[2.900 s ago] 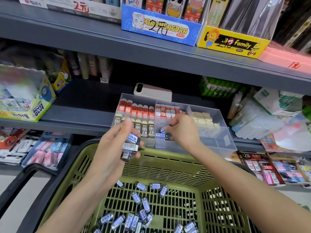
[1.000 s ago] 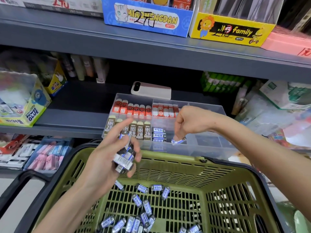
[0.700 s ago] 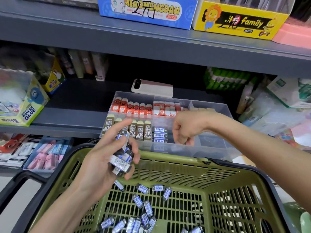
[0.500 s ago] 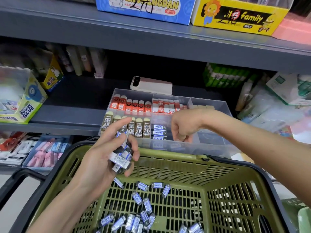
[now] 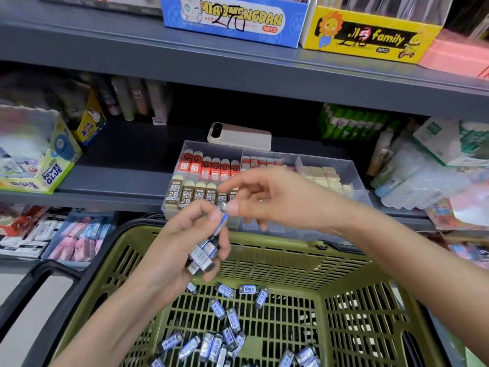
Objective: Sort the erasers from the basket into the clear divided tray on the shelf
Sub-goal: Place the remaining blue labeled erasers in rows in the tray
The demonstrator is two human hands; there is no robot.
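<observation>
My left hand (image 5: 172,255) grips a small stack of blue-labelled erasers (image 5: 203,254) above the green basket (image 5: 264,242). My right hand (image 5: 285,200) has reached over to it, and its thumb and fingertips pinch the top eraser (image 5: 223,219) of that stack. Several more blue erasers (image 5: 225,337) lie on the basket floor. Behind my hands, the clear divided tray (image 5: 354,178) stands on the shelf with red erasers (image 5: 209,164), brown 2B erasers (image 5: 190,194) and cream erasers (image 5: 325,176) in separate compartments. My right hand hides the tray's front middle compartment.
A phone (image 5: 239,135) lies behind the tray. A glue box (image 5: 50,165) stands at the left of the shelf, and wrapped packs (image 5: 412,176) crowd the right. Blue (image 5: 235,19) and yellow (image 5: 367,35) display boxes sit on the shelf above.
My right hand put an eraser into the tray's front compartment, then drew back left to my left hand and took hold of the top eraser there. My left hand stayed in place.
</observation>
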